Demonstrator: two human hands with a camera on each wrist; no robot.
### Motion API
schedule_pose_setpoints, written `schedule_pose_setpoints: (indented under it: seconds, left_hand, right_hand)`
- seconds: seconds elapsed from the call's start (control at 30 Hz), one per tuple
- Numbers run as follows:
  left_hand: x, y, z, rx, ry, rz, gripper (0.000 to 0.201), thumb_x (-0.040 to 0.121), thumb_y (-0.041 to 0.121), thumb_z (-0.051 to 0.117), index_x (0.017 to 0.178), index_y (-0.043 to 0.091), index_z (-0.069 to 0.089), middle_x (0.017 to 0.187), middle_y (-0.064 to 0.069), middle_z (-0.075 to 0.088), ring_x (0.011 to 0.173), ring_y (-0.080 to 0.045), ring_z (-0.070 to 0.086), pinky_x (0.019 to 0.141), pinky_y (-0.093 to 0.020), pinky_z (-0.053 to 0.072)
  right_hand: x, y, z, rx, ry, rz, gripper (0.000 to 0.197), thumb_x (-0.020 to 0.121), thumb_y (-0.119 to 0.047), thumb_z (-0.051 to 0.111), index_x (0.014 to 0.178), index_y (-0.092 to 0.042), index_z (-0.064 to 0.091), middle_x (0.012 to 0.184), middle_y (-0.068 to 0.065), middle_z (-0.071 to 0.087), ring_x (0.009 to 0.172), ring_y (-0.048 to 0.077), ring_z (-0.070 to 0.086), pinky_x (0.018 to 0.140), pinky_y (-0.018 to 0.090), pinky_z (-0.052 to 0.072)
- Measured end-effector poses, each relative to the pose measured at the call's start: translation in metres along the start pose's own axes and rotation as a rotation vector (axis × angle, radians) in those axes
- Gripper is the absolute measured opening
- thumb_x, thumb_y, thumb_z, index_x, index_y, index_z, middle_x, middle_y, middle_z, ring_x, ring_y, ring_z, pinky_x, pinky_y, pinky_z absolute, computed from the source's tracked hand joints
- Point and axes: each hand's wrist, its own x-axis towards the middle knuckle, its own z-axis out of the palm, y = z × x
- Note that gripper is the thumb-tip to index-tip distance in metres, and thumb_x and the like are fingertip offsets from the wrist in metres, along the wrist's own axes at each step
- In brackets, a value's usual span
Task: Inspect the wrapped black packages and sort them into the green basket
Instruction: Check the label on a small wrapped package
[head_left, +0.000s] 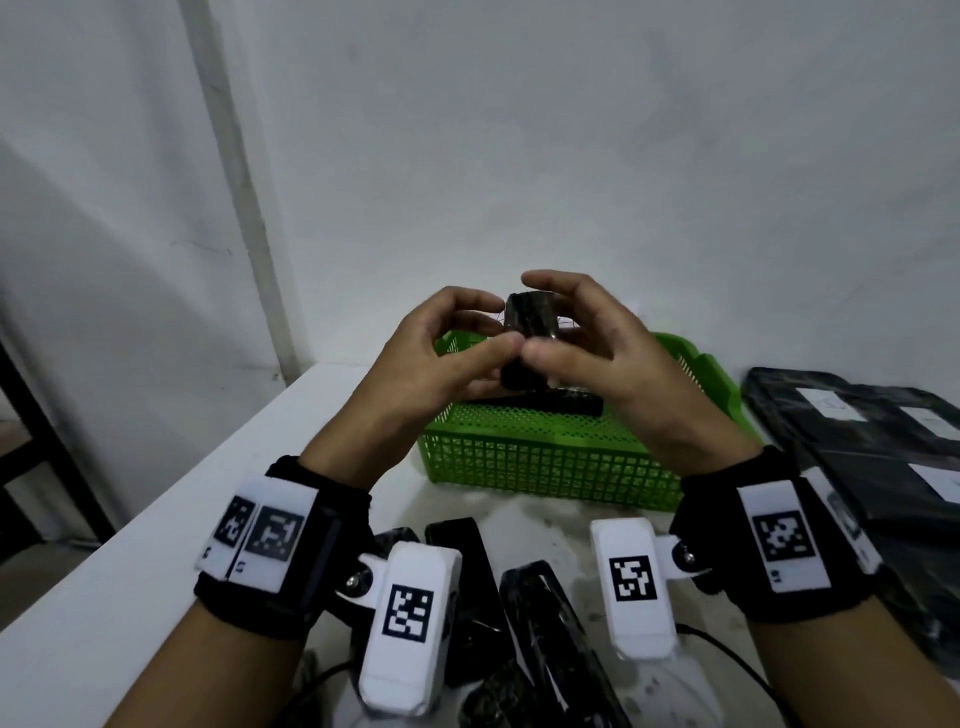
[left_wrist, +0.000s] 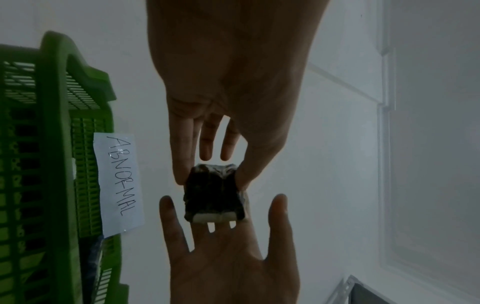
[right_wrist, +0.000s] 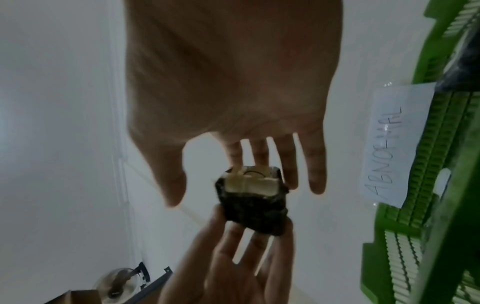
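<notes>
I hold a small wrapped black package (head_left: 522, 374) up over the green basket (head_left: 545, 462). My left hand (head_left: 498, 322) pinches it between thumb and fingers, as the left wrist view shows: left hand (left_wrist: 210, 176), package (left_wrist: 215, 195). My right hand (head_left: 540, 319) is spread, its straight fingers touching the package's far end and its thumb apart. One end of the package (right_wrist: 257, 211) is open and shows pale contents. A paper label (left_wrist: 119, 181) reading ABNORMAL sticks to the basket wall. Another black package (head_left: 561, 402) lies inside the basket.
Several wrapped black packages (head_left: 540, 603) lie on the white table (head_left: 156, 545) near me, under my wrists. Flat black bags with white labels (head_left: 857, 431) are stacked at the right. A grey wall stands close behind the basket, and the table's left edge runs diagonally.
</notes>
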Motion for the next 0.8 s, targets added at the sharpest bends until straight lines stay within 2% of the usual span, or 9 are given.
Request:
schedule_pose_setpoints:
  seconds: [0.1,0.2,0.23,0.37,0.47,0.57,0.63,0.7,0.8]
  left_hand:
    - [-0.001,-0.002,-0.002,0.072,-0.026,0.029,0.052,0.075,0.015,0.082,0.121,0.017,0.06,0.121,-0.01,0.058,0.085,-0.016,0.07,0.082,-0.036,0.061]
    - [-0.003,-0.001,0.001,0.117,-0.052,0.061,0.051,0.08,0.004,0.08,0.123,0.021,0.058,0.123,-0.008,0.058,0.081,-0.008,0.069,0.078,-0.027,0.058]
    - [-0.004,0.0,0.003,0.122,-0.067,0.062,0.051,0.081,0.003,0.078,0.124,0.02,0.057,0.123,-0.006,0.059,0.081,-0.007,0.069,0.077,-0.025,0.057]
    - [-0.005,-0.002,0.009,0.165,-0.138,0.076,0.051,0.082,0.004,0.078,0.126,0.02,0.056,0.119,-0.002,0.065,0.088,-0.007,0.068,0.078,-0.026,0.057]
    - [-0.003,-0.006,0.005,0.159,-0.112,0.109,0.06,0.074,0.001,0.081,0.123,0.026,0.055,0.115,0.001,0.064,0.094,-0.008,0.067,0.076,-0.028,0.057]
    - [0.0,-0.009,0.001,0.163,-0.089,0.155,0.066,0.07,-0.002,0.079,0.121,0.031,0.054,0.115,0.01,0.062,0.107,-0.01,0.065,0.079,-0.027,0.056]
    - [0.0,-0.011,0.003,0.177,-0.099,0.189,0.066,0.073,-0.013,0.075,0.119,0.029,0.055,0.119,0.01,0.06,0.113,-0.008,0.062,0.082,-0.024,0.055]
    - [0.0,-0.013,0.007,0.215,-0.114,0.24,0.064,0.075,-0.015,0.071,0.118,0.03,0.056,0.128,0.004,0.057,0.12,-0.008,0.058,0.089,-0.027,0.056]
    - [-0.001,-0.012,0.006,0.293,-0.14,0.287,0.056,0.079,0.004,0.071,0.123,0.035,0.055,0.137,0.001,0.048,0.127,-0.015,0.054,0.094,-0.035,0.056]
  right_hand:
    - [0.002,-0.001,0.0,0.069,0.095,0.099,0.043,0.089,-0.034,0.069,0.13,-0.028,0.058,0.126,0.0,0.066,0.106,0.014,0.071,0.08,0.035,0.06]
    - [0.004,0.0,0.0,0.04,0.2,0.127,0.034,0.091,-0.014,0.068,0.122,-0.02,0.058,0.11,0.006,0.071,0.077,0.007,0.07,0.062,0.022,0.054]
    - [0.004,0.0,0.002,0.004,0.235,0.114,0.034,0.087,-0.016,0.069,0.119,-0.02,0.057,0.104,0.006,0.071,0.07,0.009,0.067,0.06,0.024,0.053]
    - [0.001,0.0,0.008,-0.172,0.296,0.049,0.045,0.062,-0.042,0.065,0.103,-0.031,0.052,0.088,0.0,0.074,0.073,0.02,0.072,0.068,0.044,0.061]
    - [0.001,0.001,0.003,-0.026,0.205,0.019,0.038,0.078,-0.025,0.074,0.111,-0.024,0.055,0.085,-0.01,0.068,0.075,0.008,0.068,0.066,0.033,0.058]
    - [0.002,-0.005,-0.005,0.182,0.091,0.124,0.014,0.096,-0.025,0.064,0.108,-0.02,0.062,0.097,-0.008,0.069,0.083,0.004,0.068,0.069,0.029,0.06]
    - [0.003,-0.005,-0.006,0.213,0.078,0.159,0.006,0.097,-0.017,0.061,0.093,-0.02,0.064,0.092,-0.003,0.068,0.079,0.008,0.067,0.07,0.036,0.062]
    - [0.004,-0.003,-0.002,0.181,0.138,0.113,0.019,0.094,-0.006,0.061,0.081,-0.019,0.063,0.083,0.001,0.063,0.072,0.007,0.062,0.06,0.031,0.059]
    - [0.004,-0.001,0.003,0.012,0.265,-0.041,0.016,0.084,-0.009,0.065,0.073,-0.02,0.06,0.069,-0.001,0.058,0.06,0.006,0.055,0.055,0.021,0.049]
